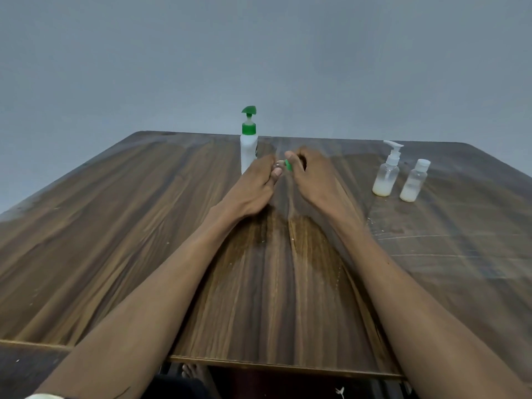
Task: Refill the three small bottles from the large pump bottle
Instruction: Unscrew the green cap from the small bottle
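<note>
A tall white pump bottle (248, 145) with a green pump head stands at the far middle of the wooden table (115, 226). Just in front of it my left hand (253, 185) curls round a small bottle that is mostly hidden; only its neck shows between my hands. My right hand (311, 177) pinches a small green cap (288, 165) at that neck. At the far right stand a small clear pump bottle (387, 174) and a small clear flip-cap bottle (414, 181), each with white liquid at the bottom.
The table's near edge (288, 365) runs under my forearms, with a foot visible on the floor below. A plain grey wall stands behind the table. The right part of the tabletop looks smeared and scratched.
</note>
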